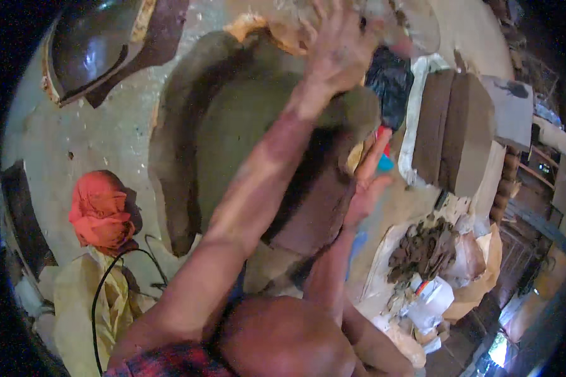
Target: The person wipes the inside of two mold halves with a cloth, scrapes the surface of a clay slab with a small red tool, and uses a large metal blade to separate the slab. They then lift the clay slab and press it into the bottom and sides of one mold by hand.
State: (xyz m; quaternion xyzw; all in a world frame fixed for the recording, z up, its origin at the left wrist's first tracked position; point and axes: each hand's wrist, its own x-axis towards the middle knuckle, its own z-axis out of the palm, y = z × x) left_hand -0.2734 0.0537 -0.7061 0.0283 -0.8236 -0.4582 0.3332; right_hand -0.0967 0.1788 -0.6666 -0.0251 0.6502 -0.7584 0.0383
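Note:
A large brown-grey slab of wet clay lies in front of me, raised around its sides, with thick dark walls at left and near right. My left hand reaches over it to the far right rim. Its fingers are spread and somewhat blurred. Lower down, my right hand rests against the clay's right edge with fingers stretched out. Just beyond those fingers sit a small red and teal thing, whose kind I cannot make out, and a crumpled black plastic sheet. My left forearm hides part of the clay.
Clay blocks stand on the right, above a heap of clay scraps and a white plastic container. To the left lie a red cloth bundle, a yellow sheet and a black cable. A dark, shiny mould-like form is at far left.

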